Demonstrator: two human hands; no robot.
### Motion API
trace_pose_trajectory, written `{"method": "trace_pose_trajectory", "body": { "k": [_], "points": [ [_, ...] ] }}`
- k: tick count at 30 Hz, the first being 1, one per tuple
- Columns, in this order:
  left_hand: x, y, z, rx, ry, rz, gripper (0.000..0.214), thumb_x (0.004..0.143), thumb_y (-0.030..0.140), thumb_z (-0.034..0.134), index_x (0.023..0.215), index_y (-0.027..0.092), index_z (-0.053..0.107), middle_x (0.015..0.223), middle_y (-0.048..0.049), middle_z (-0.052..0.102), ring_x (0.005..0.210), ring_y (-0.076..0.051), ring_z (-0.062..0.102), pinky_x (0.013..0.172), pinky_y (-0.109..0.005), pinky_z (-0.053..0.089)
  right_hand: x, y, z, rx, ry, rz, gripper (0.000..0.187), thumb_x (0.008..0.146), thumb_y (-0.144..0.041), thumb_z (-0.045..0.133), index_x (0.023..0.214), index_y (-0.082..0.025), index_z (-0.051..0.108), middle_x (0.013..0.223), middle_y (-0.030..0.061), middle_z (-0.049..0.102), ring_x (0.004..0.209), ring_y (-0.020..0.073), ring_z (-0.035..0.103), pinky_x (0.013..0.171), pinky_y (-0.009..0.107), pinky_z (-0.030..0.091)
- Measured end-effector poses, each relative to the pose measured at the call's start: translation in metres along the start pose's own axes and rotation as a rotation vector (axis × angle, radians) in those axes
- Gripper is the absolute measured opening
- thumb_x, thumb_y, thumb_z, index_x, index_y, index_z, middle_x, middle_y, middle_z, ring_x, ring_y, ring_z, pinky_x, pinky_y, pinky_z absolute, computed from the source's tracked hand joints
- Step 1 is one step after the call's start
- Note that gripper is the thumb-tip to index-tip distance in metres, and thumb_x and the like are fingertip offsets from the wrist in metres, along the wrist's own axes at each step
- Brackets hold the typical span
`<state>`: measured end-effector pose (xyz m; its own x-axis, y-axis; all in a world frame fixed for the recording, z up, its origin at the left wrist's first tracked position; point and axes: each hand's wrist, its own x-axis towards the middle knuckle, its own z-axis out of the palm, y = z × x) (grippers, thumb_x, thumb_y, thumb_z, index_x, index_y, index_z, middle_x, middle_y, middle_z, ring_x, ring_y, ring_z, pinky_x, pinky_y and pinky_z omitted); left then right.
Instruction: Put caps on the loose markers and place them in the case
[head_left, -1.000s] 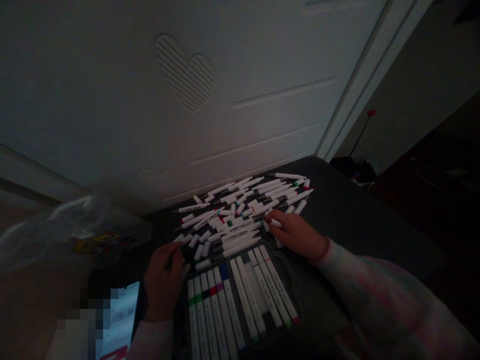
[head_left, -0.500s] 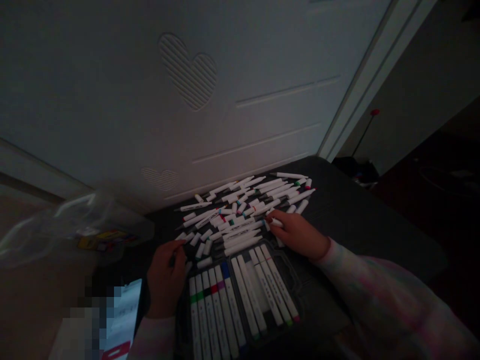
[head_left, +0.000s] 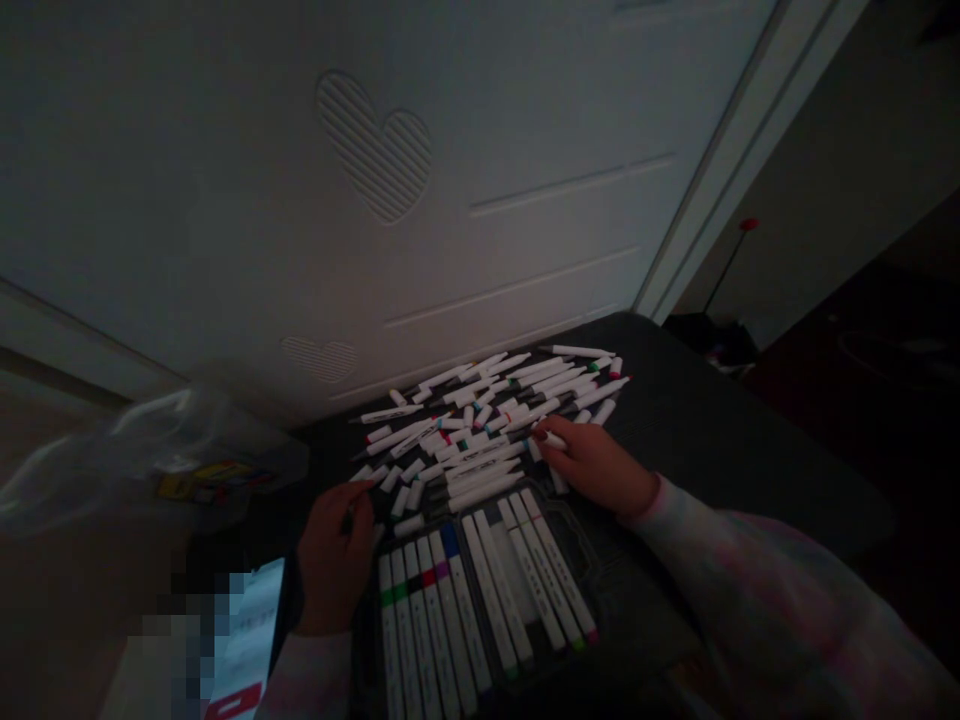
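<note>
Dim light covers a heap of white markers (head_left: 547, 375), many uncapped, with loose white caps (head_left: 414, 496) among them. At the heap's right edge, my right hand (head_left: 600, 468) is closed on a white marker (head_left: 553, 441). My left hand (head_left: 335, 555) hovers at the left edge by the caps, fingers curled together; whatever lies between them is too dark to make out. Below the heap is a clear plastic marker case (head_left: 581, 540). Capped markers (head_left: 427, 625) with coloured bands fill its left side, and more markers (head_left: 551, 575) lie in its right side, with a gap among them.
A clear plastic box (head_left: 262, 450) with a yellow label stands left on the dark table (head_left: 720, 450). Near my left forearm is a lit phone screen (head_left: 247, 630). A white panel (head_left: 517, 120) with raised hearts rises behind the table.
My left hand has shifted very slightly right. My right hand keeps its hold on the marker in nearly the same spot, and the heap and case look unchanged.
</note>
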<state>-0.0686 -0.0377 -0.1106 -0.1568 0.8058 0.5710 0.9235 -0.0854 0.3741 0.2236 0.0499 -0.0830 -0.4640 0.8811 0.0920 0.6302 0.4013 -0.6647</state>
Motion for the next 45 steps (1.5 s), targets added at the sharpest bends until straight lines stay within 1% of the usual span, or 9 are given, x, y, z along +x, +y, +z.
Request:
{"method": "trace_pose_trajectory", "body": {
  "k": [8, 14, 19, 26, 30, 33, 35, 41, 45],
  "points": [
    [-0.001, -0.001, 0.001, 0.004, -0.001, -0.010, 0.020, 0.081, 0.025, 0.044, 0.084, 0.017, 0.062, 0.083, -0.0040, 0.064, 0.079, -0.016, 0.059, 0.074, -0.028, 0.047, 0.000, 0.000, 0.000, -0.014, 0.017, 0.012, 0.022, 0.082, -0.022, 0.042, 0.096, -0.017, 0.058, 0.077, 0.0040, 0.066, 0.072, 0.0178, 0.062, 0.064, 0.024, 0.039],
    [-0.001, 0.001, 0.001, 0.036, 0.014, 0.054, 0.020, 0.081, 0.023, 0.043, 0.084, 0.015, 0.061, 0.081, -0.0052, 0.064, 0.078, -0.016, 0.059, 0.073, -0.028, 0.047, 0.001, 0.001, 0.001, -0.034, 0.029, -0.004, 0.022, 0.082, -0.022, 0.042, 0.096, -0.018, 0.059, 0.075, 0.0027, 0.067, 0.069, 0.0166, 0.062, 0.060, 0.023, 0.038],
    [-0.001, 0.000, 0.001, 0.052, -0.013, 0.055, 0.021, 0.082, 0.023, 0.042, 0.084, 0.015, 0.062, 0.080, -0.0053, 0.064, 0.077, -0.016, 0.059, 0.071, -0.027, 0.047, 0.001, 0.003, 0.002, -0.043, 0.038, -0.011, 0.020, 0.081, -0.021, 0.043, 0.094, -0.018, 0.058, 0.081, 0.0042, 0.068, 0.071, 0.0170, 0.063, 0.062, 0.023, 0.039],
    [0.005, 0.006, 0.002, 0.065, -0.029, 0.073, 0.023, 0.082, 0.024, 0.042, 0.087, 0.016, 0.063, 0.084, -0.0071, 0.064, 0.082, -0.018, 0.058, 0.075, -0.031, 0.047, 0.000, 0.004, 0.003, -0.026, 0.035, -0.004, 0.019, 0.081, -0.022, 0.043, 0.091, -0.017, 0.058, 0.075, 0.0034, 0.067, 0.069, 0.0173, 0.062, 0.060, 0.023, 0.037],
    [0.020, 0.016, 0.005, 0.087, -0.160, 0.185, 0.025, 0.082, 0.022, 0.043, 0.089, 0.015, 0.065, 0.086, -0.0089, 0.067, 0.086, -0.020, 0.059, 0.079, -0.035, 0.047, 0.000, 0.004, 0.005, 0.013, 0.029, -0.026, 0.019, 0.080, -0.022, 0.042, 0.091, -0.017, 0.058, 0.075, 0.0028, 0.066, 0.066, 0.0161, 0.061, 0.059, 0.023, 0.037],
    [0.037, 0.026, 0.008, 0.083, -0.377, 0.214, 0.025, 0.080, 0.019, 0.044, 0.092, 0.016, 0.066, 0.089, -0.0079, 0.068, 0.087, -0.020, 0.060, 0.082, -0.037, 0.046, 0.000, 0.003, 0.004, 0.018, 0.036, -0.027, 0.021, 0.081, -0.023, 0.041, 0.091, -0.017, 0.058, 0.074, 0.0028, 0.066, 0.064, 0.0158, 0.060, 0.059, 0.024, 0.037],
    [0.048, 0.033, 0.013, 0.119, -0.520, 0.173, 0.027, 0.080, 0.017, 0.043, 0.094, 0.017, 0.066, 0.094, -0.0075, 0.068, 0.091, -0.020, 0.059, 0.086, -0.037, 0.044, 0.000, 0.003, 0.002, 0.012, 0.037, -0.012, 0.022, 0.081, -0.025, 0.041, 0.090, -0.016, 0.058, 0.072, 0.0031, 0.065, 0.064, 0.0164, 0.059, 0.058, 0.024, 0.037],
    [0.075, 0.048, 0.033, 0.173, -0.708, 0.210, 0.028, 0.078, 0.013, 0.045, 0.089, 0.022, 0.069, 0.093, -0.0036, 0.069, 0.088, -0.017, 0.061, 0.081, -0.029, 0.044, 0.001, 0.004, 0.000, 0.023, 0.052, -0.010, 0.021, 0.082, -0.026, 0.041, 0.090, -0.017, 0.058, 0.074, 0.0038, 0.066, 0.068, 0.0176, 0.060, 0.060, 0.025, 0.038],
    [0.084, 0.052, 0.036, 0.212, -0.793, 0.215, 0.026, 0.079, 0.016, 0.046, 0.085, 0.023, 0.070, 0.089, -0.0024, 0.069, 0.086, -0.016, 0.061, 0.079, -0.025, 0.043, 0.002, 0.005, 0.001, 0.017, 0.044, -0.016, 0.022, 0.082, -0.025, 0.040, 0.090, -0.017, 0.059, 0.077, 0.0051, 0.067, 0.071, 0.0192, 0.061, 0.063, 0.026, 0.039]
  ]
}}
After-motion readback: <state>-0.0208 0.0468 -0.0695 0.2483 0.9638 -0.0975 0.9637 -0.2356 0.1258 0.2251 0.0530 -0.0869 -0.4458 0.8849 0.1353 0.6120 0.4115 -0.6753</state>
